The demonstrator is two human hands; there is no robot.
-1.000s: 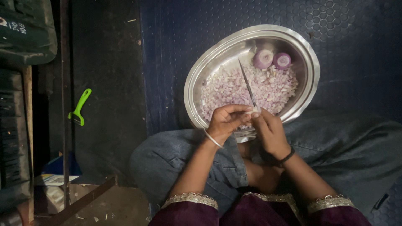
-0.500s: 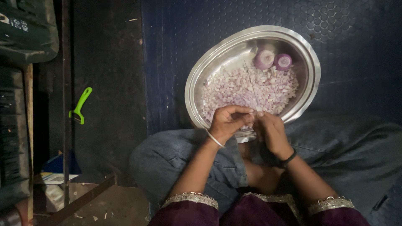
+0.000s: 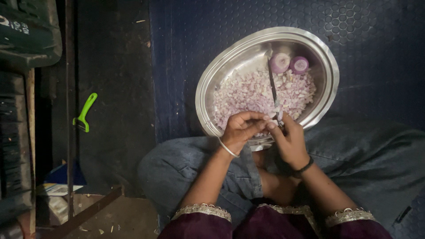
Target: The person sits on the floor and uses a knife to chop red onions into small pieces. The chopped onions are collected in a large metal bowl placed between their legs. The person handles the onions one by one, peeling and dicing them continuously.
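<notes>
Head view: steel bowl (image 3: 212,84) holds chopped onion (image 3: 256,93), two onion halves (image 3: 290,63).

Two peeled onions (image 3: 289,63) sitting in one steel tray (image 3: 212,84); one knife (image 3: 273,90); one green peeler (image 3: 84,112) lying on floor.

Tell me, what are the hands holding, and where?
The right hand grips a knife by its handle, blade pointing over the bowl. The left hand pinches something small; what it is cannot be told.
</notes>
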